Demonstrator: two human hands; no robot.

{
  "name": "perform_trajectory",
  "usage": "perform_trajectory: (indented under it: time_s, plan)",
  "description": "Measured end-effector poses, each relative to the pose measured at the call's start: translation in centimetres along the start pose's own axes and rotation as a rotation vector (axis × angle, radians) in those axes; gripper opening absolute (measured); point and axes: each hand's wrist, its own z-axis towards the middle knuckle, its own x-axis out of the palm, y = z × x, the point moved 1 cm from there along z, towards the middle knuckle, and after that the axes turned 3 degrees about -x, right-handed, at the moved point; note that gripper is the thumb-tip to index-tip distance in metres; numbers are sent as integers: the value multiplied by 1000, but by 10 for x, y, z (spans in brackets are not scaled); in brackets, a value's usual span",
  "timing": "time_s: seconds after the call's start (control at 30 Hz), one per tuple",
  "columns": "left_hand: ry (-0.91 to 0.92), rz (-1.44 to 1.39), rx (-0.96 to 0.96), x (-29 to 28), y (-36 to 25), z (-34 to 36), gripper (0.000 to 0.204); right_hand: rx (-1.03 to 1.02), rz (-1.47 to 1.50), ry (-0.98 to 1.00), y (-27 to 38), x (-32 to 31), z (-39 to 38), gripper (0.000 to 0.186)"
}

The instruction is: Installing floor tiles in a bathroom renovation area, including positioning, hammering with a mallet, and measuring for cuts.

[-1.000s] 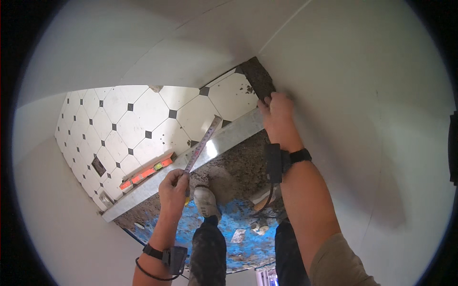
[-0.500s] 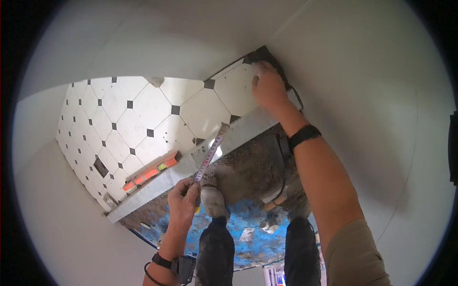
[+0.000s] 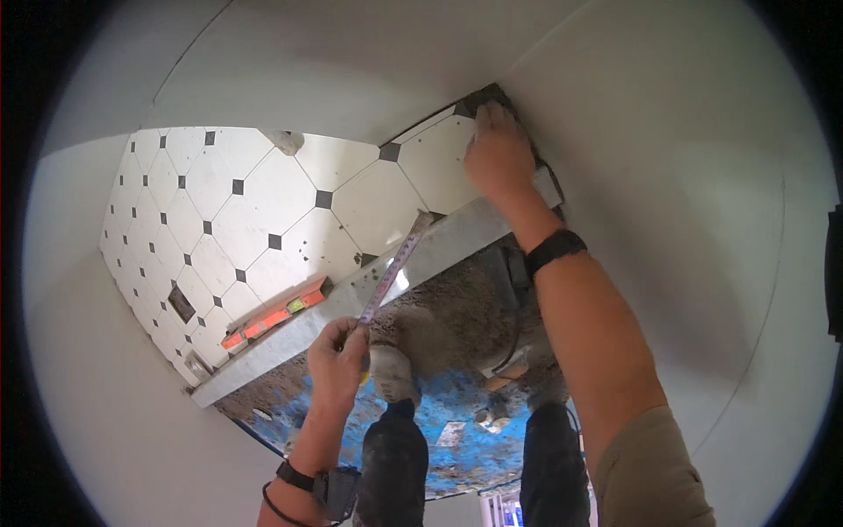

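My left hand is closed round a tape measure. Its blade slants up and right across the metal straightedge, its hooked end over the white tiles; a bit of yellow case shows below the fingers. My right hand reaches to the far right corner of the tiled floor, with its fingers bent down together at the dark gap by the wall. Whatever those fingertips hold, if anything, is hidden. The long grey metal straightedge lies along the near edge of the white tiles with small black insets.
An orange spirit level rests on the tiles beside the straightedge. A greyish lump sits at the far tile edge. Brown mortar and a blue, dirt-smeared floor lie around my boots. Pale walls close in the corner.
My right hand has shifted slightly further into the corner, its fingers now more turned down. The tape's hooked end has moved a little up and right.
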Motion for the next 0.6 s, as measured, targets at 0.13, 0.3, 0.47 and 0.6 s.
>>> perform_trajectory:
  time_s: [0.13,0.3,0.47,0.6]
  plan:
    - [-42,207,146,24,-33,21,20,-71,-61,-73,-12,-5,-53,58]
    - [-172,469,401,53,-62,93,25,2,275,-2,1,-38,-203,52]
    - [-307,594,563,106,-115,130,26,202,369,220,-17,-92,-365,39]
    - [-387,633,582,119,-122,145,25,347,516,330,-17,-110,-404,35]
